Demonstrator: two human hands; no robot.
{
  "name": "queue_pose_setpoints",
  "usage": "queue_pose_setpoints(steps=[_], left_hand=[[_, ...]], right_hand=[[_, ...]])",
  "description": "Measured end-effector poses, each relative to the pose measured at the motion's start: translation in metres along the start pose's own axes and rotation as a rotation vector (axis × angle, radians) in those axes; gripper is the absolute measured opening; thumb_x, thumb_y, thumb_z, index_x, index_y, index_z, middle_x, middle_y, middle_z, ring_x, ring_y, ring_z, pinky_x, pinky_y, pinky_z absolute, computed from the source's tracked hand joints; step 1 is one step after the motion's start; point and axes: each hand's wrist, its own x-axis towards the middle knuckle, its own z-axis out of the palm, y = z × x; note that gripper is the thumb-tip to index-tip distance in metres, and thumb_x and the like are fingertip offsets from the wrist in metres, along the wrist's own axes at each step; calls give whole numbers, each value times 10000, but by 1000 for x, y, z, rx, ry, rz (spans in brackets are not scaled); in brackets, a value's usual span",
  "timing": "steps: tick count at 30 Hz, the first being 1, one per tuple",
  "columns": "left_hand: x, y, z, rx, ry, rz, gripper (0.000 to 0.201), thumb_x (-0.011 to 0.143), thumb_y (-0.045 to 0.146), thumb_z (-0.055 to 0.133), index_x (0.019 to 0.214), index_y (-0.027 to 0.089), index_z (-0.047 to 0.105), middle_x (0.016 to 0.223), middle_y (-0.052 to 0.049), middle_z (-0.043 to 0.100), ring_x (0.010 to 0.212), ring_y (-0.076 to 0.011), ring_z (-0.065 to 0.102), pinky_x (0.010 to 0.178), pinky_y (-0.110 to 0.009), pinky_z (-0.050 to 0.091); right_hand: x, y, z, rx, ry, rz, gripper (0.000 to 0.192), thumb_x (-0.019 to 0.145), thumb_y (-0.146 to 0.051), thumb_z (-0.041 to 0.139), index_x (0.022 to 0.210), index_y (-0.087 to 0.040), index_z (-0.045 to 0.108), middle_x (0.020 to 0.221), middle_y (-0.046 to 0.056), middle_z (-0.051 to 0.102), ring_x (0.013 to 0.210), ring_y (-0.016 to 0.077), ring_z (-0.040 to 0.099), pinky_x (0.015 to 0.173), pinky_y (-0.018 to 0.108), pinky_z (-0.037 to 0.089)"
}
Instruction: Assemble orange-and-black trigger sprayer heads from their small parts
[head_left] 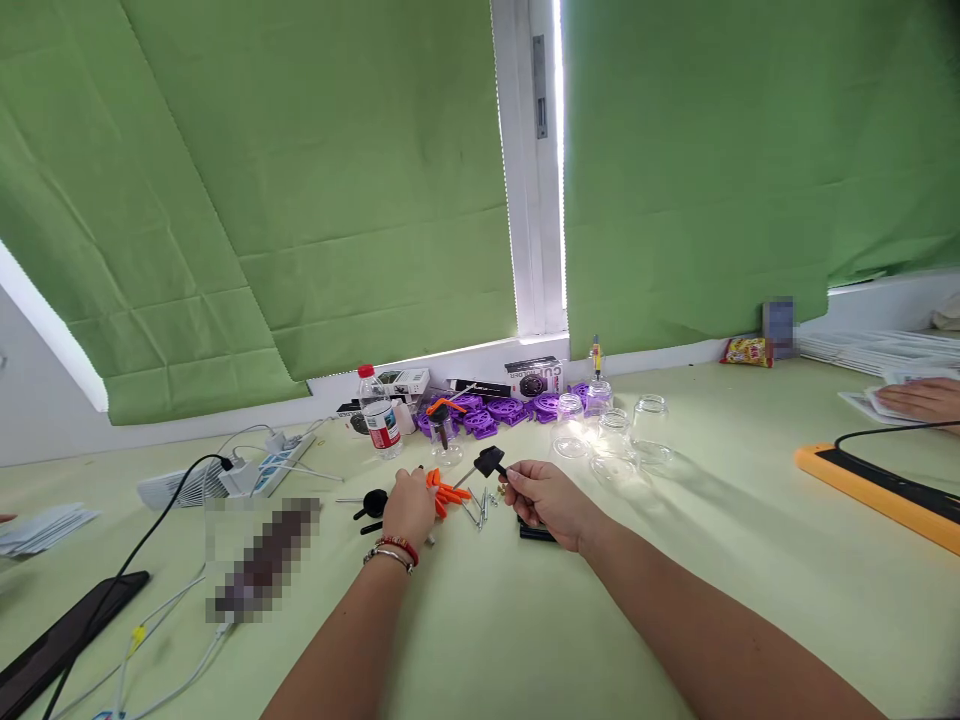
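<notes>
Fingers of the right hand (544, 497) pinch the thin stem of a black paddle (489, 461), lifted just above the surface (525, 620); it looks light and stiff, best held by that stem. Left hand (409, 507) rests curled on the orange pegs (448, 491), small and likely slippery, with loose screws (480, 508) beside them.

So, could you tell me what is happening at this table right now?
A person sits at a pale green table strewn with small parts. The right hand holds a small black part by its stem, lifted above some loose screws. The left hand rests on orange pieces. Purple parts and empty glass jars stand behind. Another person's hand shows far right.
</notes>
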Motion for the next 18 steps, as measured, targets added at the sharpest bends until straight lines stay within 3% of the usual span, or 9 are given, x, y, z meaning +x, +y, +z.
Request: queue_pose_setpoints(steps=[4, 7, 9, 12, 15, 18], left_hand=[[-9, 3, -11, -47, 90, 110, 229, 884, 255, 397, 898, 143, 596, 1015, -129, 554, 809, -200, 568, 705, -306, 435], [-31, 19, -30, -394, 188, 280, 332, 914, 359, 344, 959, 172, 615, 907, -88, 600, 810, -197, 570, 740, -311, 438], [-50, 30, -40, -615, 75, 380, 378, 876, 414, 436, 1164, 207, 567, 907, -66, 630, 775, -189, 582, 713, -307, 450], [-73, 34, -48, -624, 40, 474, 406, 779, 404, 597, 1151, 241, 599, 1026, -82, 620, 871, -213, 582, 788, -330, 451], [-79, -1, -52, -567, 174, 395, 340, 807, 356, 556, 1123, 237, 590, 1062, -84, 611, 959, -219, 568, 851, -334, 437], [-70, -65, -57, -467, 400, 78, 383, 807, 371, 516, 1155, 211, 536, 1135, -101, 572, 1042, -243, 539, 894, -355, 416]], right_hand=[[0, 2, 1, -57, -11, -29, 217, 772, -361, 592, 781, -151, 540, 642, -4, 580, 424, 43, 393, 388, 186, 243], [-5, 1, 6, -155, -44, -82, 198, 768, -343, 595, 831, -160, 554, 657, -10, 586, 449, 44, 392, 420, 186, 269], [-10, 1, 11, -240, -104, -136, 181, 765, -325, 598, 847, -166, 571, 661, -14, 584, 480, 54, 409, 454, 194, 308], [-17, 3, 19, -339, -213, -191, 163, 763, -312, 600, 849, -173, 598, 698, -4, 589, 555, 81, 466, 532, 220, 394], [-20, 8, 20, -370, -268, -196, 238, 776, -320, 593, 970, -183, 607, 796, 19, 608, 631, 110, 526, 617, 262, 457], [-19, 11, 17, -420, -252, -202, 270, 796, -337, 574, 1026, -199, 605, 858, 32, 611, 664, 124, 556, 647, 285, 472]])
